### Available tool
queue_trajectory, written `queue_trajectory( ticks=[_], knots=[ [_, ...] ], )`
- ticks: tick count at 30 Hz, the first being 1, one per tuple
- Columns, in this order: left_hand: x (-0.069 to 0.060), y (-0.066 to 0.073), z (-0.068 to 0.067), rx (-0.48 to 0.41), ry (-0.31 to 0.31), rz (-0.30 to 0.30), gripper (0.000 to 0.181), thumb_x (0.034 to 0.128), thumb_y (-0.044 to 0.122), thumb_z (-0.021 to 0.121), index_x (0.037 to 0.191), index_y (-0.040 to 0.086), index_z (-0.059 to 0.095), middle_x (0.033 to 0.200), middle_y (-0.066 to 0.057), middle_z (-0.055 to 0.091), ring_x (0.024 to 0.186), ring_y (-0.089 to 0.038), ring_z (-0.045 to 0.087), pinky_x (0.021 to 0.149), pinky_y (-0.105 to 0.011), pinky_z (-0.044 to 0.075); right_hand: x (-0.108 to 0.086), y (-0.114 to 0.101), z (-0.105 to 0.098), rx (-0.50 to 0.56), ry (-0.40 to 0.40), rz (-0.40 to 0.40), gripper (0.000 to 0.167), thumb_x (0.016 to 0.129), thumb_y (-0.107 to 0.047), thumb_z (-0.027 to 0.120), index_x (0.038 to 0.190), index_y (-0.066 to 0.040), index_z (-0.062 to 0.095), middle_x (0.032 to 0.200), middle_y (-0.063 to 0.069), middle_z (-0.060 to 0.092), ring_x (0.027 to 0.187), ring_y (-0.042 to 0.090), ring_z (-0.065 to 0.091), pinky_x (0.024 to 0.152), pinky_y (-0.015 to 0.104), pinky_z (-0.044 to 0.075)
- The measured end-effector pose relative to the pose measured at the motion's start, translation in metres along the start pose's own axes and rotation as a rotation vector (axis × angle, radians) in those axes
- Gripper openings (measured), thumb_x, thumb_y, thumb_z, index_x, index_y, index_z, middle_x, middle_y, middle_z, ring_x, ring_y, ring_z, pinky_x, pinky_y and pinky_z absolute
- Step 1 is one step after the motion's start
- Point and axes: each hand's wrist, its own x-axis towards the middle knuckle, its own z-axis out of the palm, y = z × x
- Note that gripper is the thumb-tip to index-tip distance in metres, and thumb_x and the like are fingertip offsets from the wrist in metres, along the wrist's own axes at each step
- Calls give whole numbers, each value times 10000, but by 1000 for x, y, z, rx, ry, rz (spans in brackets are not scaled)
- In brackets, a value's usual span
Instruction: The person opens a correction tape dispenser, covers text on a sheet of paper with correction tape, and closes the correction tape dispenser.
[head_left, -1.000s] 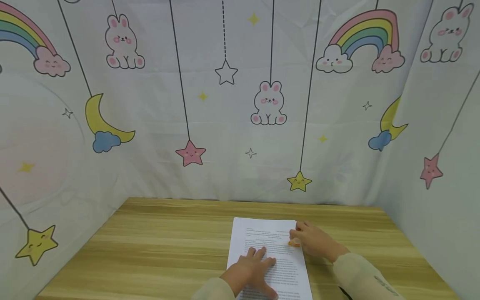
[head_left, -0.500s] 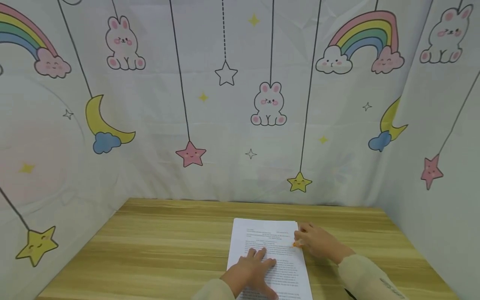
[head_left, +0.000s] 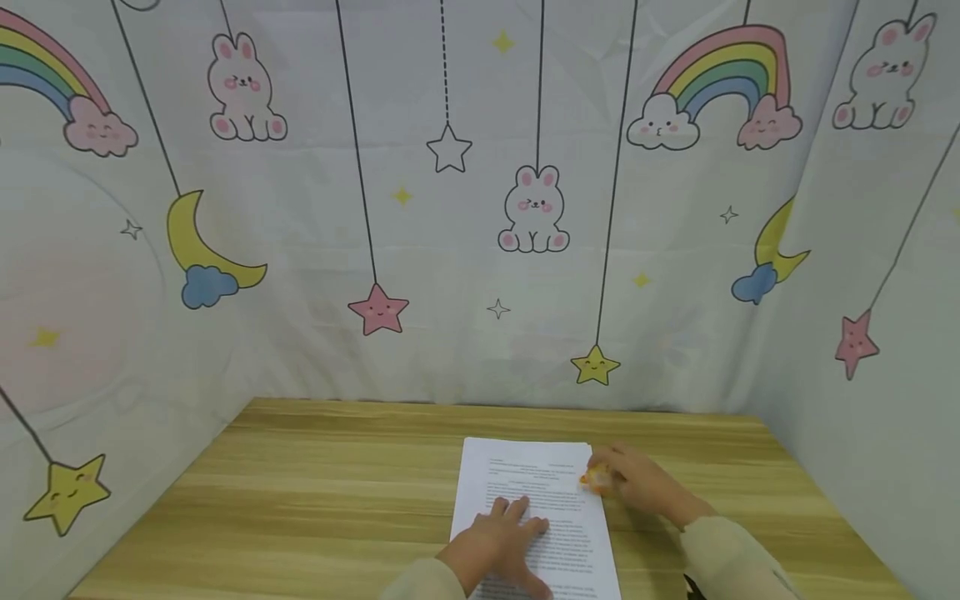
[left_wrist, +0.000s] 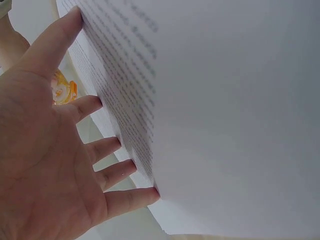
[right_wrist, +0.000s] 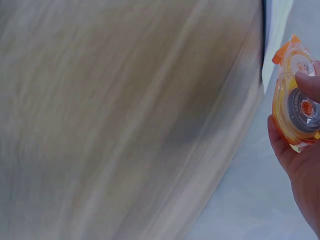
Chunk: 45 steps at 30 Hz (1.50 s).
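Observation:
Printed white paper [head_left: 551, 492], several lines of text on it, lies on the wooden table. My left hand [head_left: 504, 546] rests on the sheet with its fingers spread; in the left wrist view the fingertips of that hand [left_wrist: 55, 145] touch the page. At the paper's upper right edge my right hand [head_left: 648, 483] holds a clear and orange tape dispenser [head_left: 597, 478]. The right wrist view shows the dispenser [right_wrist: 300, 102] with a round reel inside, gripped between thumb and fingers of the right hand [right_wrist: 307, 170].
The wooden table [head_left: 337, 483] extends on both sides of the paper. Behind it and along the sides hangs a white curtain [head_left: 450, 350] printed with rabbits, stars, moons and rainbows.
My right hand has turned a little, and more of the orange dispenser shows, lifted near the paper's edge. The left hand stays in place on the sheet.

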Motion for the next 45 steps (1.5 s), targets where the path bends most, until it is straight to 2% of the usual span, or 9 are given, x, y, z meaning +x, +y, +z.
queue_trajectory(
  ticks=[2,5,9,13,19,25,30,36,45],
  knots=[
    [0,1,0,-3,2,-1,800,634,624,716,1333,349,439,1453,-10,307,1325,-297,300,981,-573,360,-1,-1,-4,45,-44,99,347,776,74,557,1025,-163,606,1047,47,618,901,195,558,724,367,464],
    [-1,1,1,-10,5,-8,815,631,632,712,1343,356,426,1441,-17,299,1328,-294,292,992,-573,349,-3,-1,-9,81,-87,193,317,819,32,560,1077,-145,609,1080,54,604,919,203,570,732,367,474],
    [-1,-1,3,-20,16,-11,839,627,644,705,1349,332,412,1434,-40,302,1336,-296,291,1006,-564,340,-5,0,-13,88,-79,216,305,815,28,570,1075,-126,612,1064,62,600,908,219,584,726,363,487],
    [-3,-3,6,25,55,13,829,623,670,689,1304,276,428,1390,-51,350,1315,-284,331,1000,-542,358,-5,-3,-14,66,-55,187,327,792,55,563,1073,-103,616,1055,75,608,910,233,580,728,362,487],
    [-9,-4,8,124,109,45,786,634,719,635,1255,275,450,1327,-27,394,1284,-250,352,1022,-509,341,2,-14,-9,64,-55,164,329,793,49,565,1070,-117,626,1061,65,612,914,205,543,742,365,460],
    [-18,-9,7,84,82,46,799,675,703,611,1316,264,424,1394,-21,340,1301,-257,329,1017,-507,354,9,-26,1,56,-94,158,321,792,40,576,1061,-128,628,1075,77,603,946,215,549,775,404,469],
    [-26,-16,8,49,92,34,829,661,658,668,1354,282,412,1394,-38,347,1306,-262,318,1016,-508,351,16,-35,5,34,-77,66,324,782,56,582,1042,-134,620,973,28,600,814,134,517,694,322,452],
    [-31,-26,6,6,37,20,850,666,655,663,1383,303,371,1449,-59,292,1353,-291,262,1039,-536,316,26,-46,13,11,-44,-27,342,754,69,613,1017,-150,615,894,8,574,754,117,502,654,280,444],
    [-35,-30,8,21,62,40,830,658,661,664,1369,326,400,1430,-48,313,1325,-271,300,1019,-520,353,44,-64,32,-17,-70,-18,317,776,31,621,1028,-163,616,913,13,572,801,159,534,706,322,454]
  ],
)
